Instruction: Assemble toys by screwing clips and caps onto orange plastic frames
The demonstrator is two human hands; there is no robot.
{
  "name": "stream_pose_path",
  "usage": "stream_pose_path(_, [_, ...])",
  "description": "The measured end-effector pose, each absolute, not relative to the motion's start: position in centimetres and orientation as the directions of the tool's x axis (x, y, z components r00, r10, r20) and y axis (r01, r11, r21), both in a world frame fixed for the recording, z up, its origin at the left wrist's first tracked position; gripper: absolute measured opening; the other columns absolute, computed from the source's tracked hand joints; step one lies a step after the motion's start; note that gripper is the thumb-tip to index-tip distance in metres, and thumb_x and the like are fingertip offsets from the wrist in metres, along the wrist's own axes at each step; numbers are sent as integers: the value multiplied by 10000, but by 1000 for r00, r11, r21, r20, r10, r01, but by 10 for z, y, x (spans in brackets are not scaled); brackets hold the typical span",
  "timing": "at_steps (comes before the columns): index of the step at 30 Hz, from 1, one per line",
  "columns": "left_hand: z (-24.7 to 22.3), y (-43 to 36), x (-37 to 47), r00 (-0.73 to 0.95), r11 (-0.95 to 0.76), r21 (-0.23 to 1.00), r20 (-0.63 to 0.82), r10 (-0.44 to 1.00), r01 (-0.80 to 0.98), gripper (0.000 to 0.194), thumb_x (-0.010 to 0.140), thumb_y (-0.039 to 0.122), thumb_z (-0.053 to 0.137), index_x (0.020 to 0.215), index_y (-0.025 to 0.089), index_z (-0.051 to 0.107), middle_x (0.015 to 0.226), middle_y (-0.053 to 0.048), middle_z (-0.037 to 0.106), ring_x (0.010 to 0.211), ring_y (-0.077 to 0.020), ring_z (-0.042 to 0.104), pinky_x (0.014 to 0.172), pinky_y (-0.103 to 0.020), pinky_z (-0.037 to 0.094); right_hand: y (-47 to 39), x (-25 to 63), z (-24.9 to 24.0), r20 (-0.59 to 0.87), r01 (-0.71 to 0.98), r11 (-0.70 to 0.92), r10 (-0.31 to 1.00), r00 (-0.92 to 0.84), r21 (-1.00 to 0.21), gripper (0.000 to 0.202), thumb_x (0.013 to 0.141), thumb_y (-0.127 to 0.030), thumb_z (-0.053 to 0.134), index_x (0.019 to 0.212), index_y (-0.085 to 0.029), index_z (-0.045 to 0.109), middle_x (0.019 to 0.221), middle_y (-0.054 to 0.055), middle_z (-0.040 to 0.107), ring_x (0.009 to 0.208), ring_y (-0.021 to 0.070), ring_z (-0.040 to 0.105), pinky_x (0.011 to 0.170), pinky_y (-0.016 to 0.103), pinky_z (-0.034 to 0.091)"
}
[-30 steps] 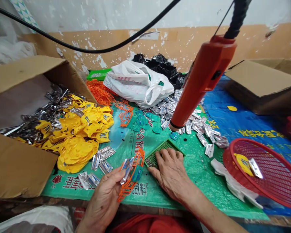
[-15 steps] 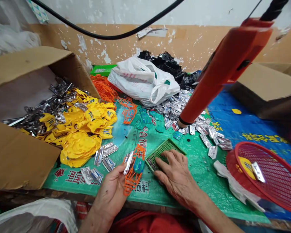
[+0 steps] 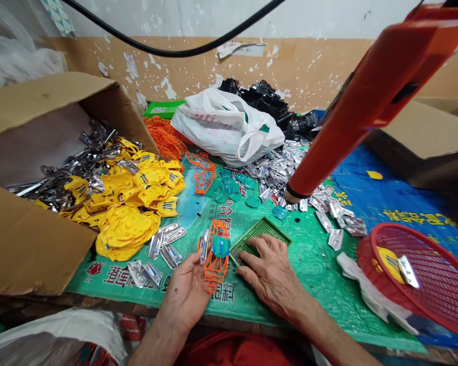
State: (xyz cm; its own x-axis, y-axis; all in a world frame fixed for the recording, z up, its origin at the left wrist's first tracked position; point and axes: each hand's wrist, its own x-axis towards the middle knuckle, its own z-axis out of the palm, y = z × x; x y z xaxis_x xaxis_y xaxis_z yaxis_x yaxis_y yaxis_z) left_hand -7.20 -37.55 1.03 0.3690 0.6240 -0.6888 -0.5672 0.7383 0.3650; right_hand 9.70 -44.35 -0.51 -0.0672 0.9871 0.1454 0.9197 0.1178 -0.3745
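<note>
My left hand [image 3: 187,287] holds an orange frame piece [image 3: 215,274] with a teal part [image 3: 220,247] on it, and a silver metal piece [image 3: 204,246] stands at its left edge by the thumb. My right hand [image 3: 270,272] rests over a green tray [image 3: 277,231] of tiny metal bits, its fingertips down in the tray's left part. Whether those fingertips pinch a bit is too small to tell. Several loose silver pieces [image 3: 171,233] lie left of my left hand.
A red electric driver [image 3: 351,122] hangs at the right over silver pieces. Yellow parts [image 3: 127,229] spill from a cardboard box [image 3: 34,244] at the left. A red basket [image 3: 370,254] stands at the right. Behind lies a white bag [image 3: 221,127].
My left hand has moved slightly right and turned the orange frame more upright. My right hand's fingers have shifted a little left in the tray. The driver appears nearer and further right.
</note>
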Motion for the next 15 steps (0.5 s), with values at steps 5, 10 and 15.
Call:
stream_pose_path(5, [7, -374, -73, 335, 728, 354, -713, 616, -587, 252, 922, 121, 394, 838, 132, 631, 699, -61, 736, 605, -162, 699, 647, -294, 573, -437, 98, -7, 178, 929, 67, 984, -2, -364, 327, 938, -418, 431, 1046, -203, 652, 1135, 108, 573, 1124, 288, 424, 941, 492, 345])
stream_pose_path(10, [10, -373, -70, 319, 727, 356, -723, 612, -588, 290, 938, 111, 347, 847, 125, 622, 695, -70, 733, 619, -163, 703, 652, -298, 575, -434, 83, -6, 118, 931, 66, 993, -25, -358, 354, 920, -471, 438, 1003, -201, 651, 1103, 106, 584, 1098, 310, 434, 902, 513, 363])
stream_pose_path(15, [13, -373, -69, 330, 714, 331, -715, 616, -617, 289, 932, 108, 357, 821, 142, 622, 700, -67, 733, 625, -164, 705, 648, -291, 573, -448, 89, -5, 161, 904, 119, 985, -56, -411, 300, 926, -415, 457, 1068, -241, 656, 1133, 103, 563, 1132, 302, 421, 926, 511, 368])
